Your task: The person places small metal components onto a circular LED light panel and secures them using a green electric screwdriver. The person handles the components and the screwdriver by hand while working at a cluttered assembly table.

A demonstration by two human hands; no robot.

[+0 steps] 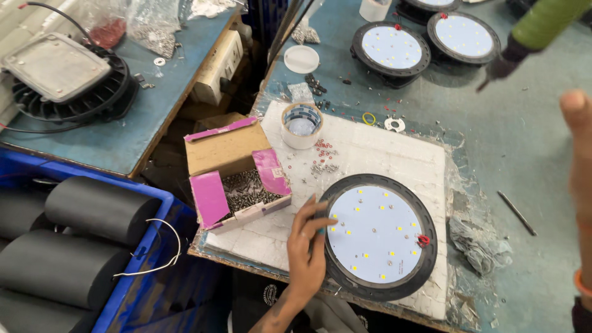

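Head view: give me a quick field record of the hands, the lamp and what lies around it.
left hand: fingertips on the left rim of the round lamp, holding nothing that shows
right hand: raised at the frame's right edge, blurred, grip unclear
round lamp: black rim, white LED plate facing up, on a white foam pad
cardboard box: open, full of screws, left of the lamp
tape roll: behind the lamp on the pad
other lamps: two at the bench's far side

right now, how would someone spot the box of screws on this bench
Start at the white foam pad on the teal bench. On the pad's left edge, left of the round lamp that the left hand touches, sits the open cardboard box. Only it has pink flaps and a heap of dark screws inside.
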